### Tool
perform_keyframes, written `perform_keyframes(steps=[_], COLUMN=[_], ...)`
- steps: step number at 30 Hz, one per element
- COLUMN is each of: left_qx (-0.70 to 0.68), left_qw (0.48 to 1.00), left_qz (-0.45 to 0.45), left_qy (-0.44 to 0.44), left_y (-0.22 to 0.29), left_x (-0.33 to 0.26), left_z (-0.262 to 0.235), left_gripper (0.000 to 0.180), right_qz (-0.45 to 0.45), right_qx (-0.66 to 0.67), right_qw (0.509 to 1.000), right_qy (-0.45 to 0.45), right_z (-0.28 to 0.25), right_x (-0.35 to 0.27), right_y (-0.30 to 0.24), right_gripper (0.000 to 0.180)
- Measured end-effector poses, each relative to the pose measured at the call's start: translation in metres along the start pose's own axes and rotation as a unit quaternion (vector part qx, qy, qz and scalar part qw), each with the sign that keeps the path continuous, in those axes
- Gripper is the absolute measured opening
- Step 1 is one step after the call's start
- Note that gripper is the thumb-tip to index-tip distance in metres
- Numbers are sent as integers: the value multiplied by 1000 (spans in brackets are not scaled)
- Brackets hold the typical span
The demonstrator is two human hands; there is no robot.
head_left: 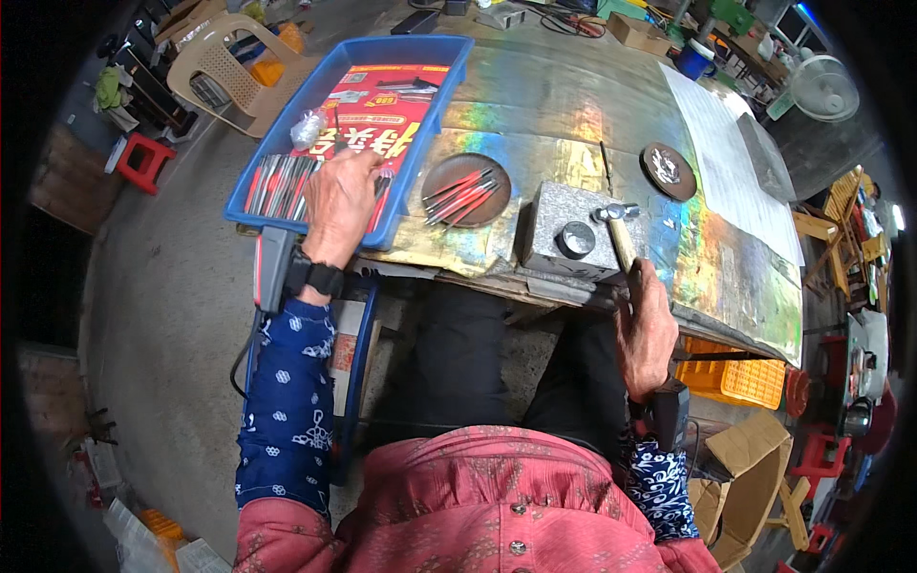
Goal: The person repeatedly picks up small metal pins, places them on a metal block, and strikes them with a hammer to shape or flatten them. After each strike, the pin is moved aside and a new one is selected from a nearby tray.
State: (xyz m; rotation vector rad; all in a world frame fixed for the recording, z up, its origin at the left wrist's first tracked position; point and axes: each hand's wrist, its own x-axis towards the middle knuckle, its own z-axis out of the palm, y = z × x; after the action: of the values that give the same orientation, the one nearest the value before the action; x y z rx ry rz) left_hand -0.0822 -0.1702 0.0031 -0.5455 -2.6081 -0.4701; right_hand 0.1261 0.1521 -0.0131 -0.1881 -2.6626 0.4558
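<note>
My left hand [342, 196] is over the near end of a blue plastic tray [456, 72], its fingers closed. A slim dark stick [336, 119] shows past the fingertips. Beneath and beside the hand lies a row of slim red, black and silver pointed tools [277, 186]. My right hand [647, 329] grips the wooden handle of a small hammer [622, 241], whose metal head is above a grey block [549, 215]. A short round metal piece [576, 240] stands on that block. Between tray and block, a brown round dish [440, 174] holds several similar red and black tools.
Another brown dish [680, 187] with small pale pieces sits to the right, by a white sheet [707, 115]. A clear plastic bundle [308, 130] lies on red printed card [401, 78] in the tray. An orange crate [735, 372] and cardboard box [745, 468] are below right.
</note>
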Motion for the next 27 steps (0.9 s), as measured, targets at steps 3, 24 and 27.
perform_keyframes(steps=[3, 24, 27], left_qx=[-21, -61, -56], left_qw=[996, 980, 984], left_qz=[14, 45, 23], left_qy=[-87, -183, -165], left_y=[-21, -39, -40], left_x=[4, 14, 16], left_z=[4, 31, 36], left_gripper=[23, 30, 25], right_qz=[2, 17, 11], right_qx=[-6, 14, 41], right_qw=[1000, 999, 999], right_qy=[-1, -25, -27], right_z=[-2, -12, -23], right_x=[1, 10, 16], right_y=[-2, -11, -10], right_gripper=[58, 50, 44])
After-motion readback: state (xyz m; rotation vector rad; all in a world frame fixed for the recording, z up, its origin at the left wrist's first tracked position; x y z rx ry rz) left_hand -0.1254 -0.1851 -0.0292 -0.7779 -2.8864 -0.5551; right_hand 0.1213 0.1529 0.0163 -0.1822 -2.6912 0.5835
